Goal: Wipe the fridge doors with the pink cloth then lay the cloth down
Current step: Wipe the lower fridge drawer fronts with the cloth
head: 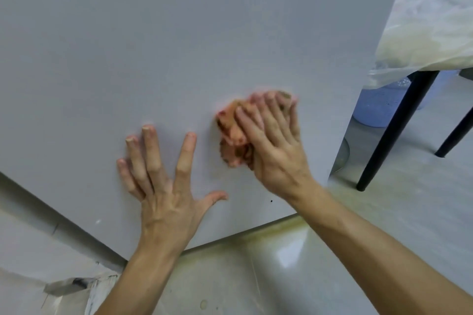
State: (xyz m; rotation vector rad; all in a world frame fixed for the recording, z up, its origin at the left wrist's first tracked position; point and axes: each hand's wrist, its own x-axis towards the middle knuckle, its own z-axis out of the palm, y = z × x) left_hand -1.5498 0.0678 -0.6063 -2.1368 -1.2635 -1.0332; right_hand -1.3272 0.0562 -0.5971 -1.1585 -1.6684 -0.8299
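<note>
A grey fridge door [179, 46] fills most of the head view. My right hand [273, 140] presses a bunched pink cloth [234, 135] flat against the lower part of the door, fingers straight over the cloth. The cloth is blurred and partly hidden under my fingers. My left hand [163, 181] rests flat on the door to the left of the cloth, fingers spread and holding nothing.
The door's bottom edge runs just above the pale glossy floor [256, 276]. At right stands a table with black legs [399, 130] and a plastic-covered top [430, 33], with a blue bucket [378, 107] behind. A grey ledge [51, 225] sits at lower left.
</note>
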